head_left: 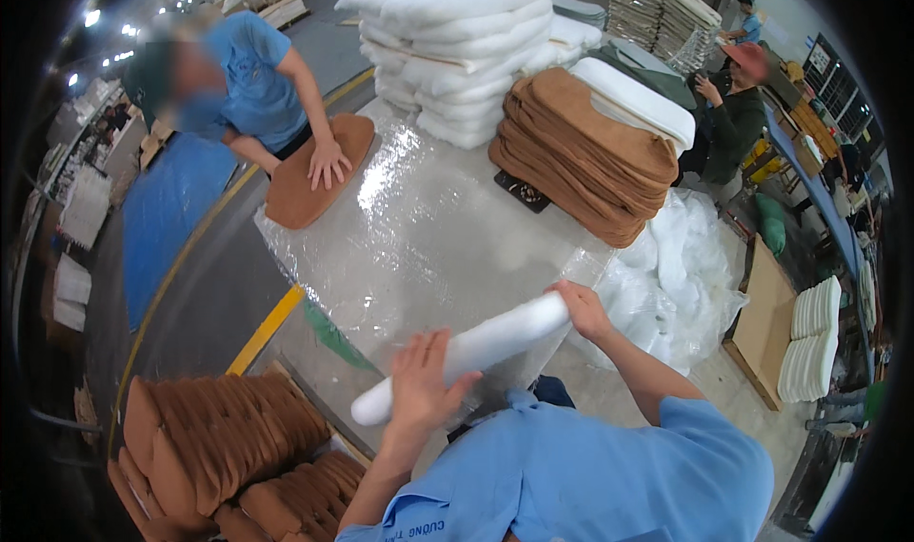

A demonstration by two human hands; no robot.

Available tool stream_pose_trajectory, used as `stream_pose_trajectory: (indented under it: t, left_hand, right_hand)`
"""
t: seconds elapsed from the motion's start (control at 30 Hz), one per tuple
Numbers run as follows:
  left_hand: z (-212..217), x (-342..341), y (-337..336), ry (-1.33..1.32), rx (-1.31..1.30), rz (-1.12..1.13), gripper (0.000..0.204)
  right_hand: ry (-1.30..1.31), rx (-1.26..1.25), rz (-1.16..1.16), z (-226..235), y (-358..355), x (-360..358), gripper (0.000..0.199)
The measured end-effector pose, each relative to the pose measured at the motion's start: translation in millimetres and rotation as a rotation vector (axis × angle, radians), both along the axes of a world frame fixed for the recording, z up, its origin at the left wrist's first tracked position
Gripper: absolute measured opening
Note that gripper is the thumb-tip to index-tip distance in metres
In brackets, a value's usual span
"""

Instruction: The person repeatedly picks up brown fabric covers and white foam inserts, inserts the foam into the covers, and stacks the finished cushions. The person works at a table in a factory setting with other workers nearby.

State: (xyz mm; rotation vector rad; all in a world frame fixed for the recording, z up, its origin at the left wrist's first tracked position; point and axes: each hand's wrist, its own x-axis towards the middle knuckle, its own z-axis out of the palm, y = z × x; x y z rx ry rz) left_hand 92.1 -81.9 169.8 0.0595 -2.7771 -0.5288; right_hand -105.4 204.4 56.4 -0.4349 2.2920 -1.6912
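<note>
Over the plastic-covered table (pixel 419 247), right hand (pixel 583 311) grips the white foam roll (pixel 466 353) at its end; left hand (pixel 419 385), open-palmed, steadies it. Likely light, soft, squashy.

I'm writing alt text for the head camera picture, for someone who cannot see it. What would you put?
Seen from above, a person in a blue shirt holds a rolled white foam pad over a plastic-covered table, left hand flat against it, right hand gripping its far end. Stacks of white pads and brown covers sit on the table, where another worker's hand presses a brown cover.
</note>
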Motion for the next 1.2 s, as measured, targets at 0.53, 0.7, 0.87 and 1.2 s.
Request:
stream_pose_trajectory:
  t: [0.53, 0.7, 0.87, 1.2]
  left_hand:
    - [-35.4, -4.9, 13.9, -0.096, -0.070, 0.077, 0.061]
    - [-33.3, -7.6, 19.9, -0.140, -0.106, 0.111, 0.063]
    - [-32.7, -9.4, 20.9, -0.239, -0.053, 0.113, 0.056]
    - [-36.2, 0.7, 22.3, -0.600, -0.008, 0.216, 0.051]
  right_hand:
    - [0.610, 0.487, 0.636, 80.2, -81.8, 12.1, 0.056]
    - [0.647, 0.430, 0.158, 104.1, -52.7, -167.1, 0.047]
    - [0.603, 0.690, -0.277, 119.9, -30.4, -293.8, 0.049]
    - [0.282, 0.640, -0.249, 80.2, -42.7, -370.9, 0.045]
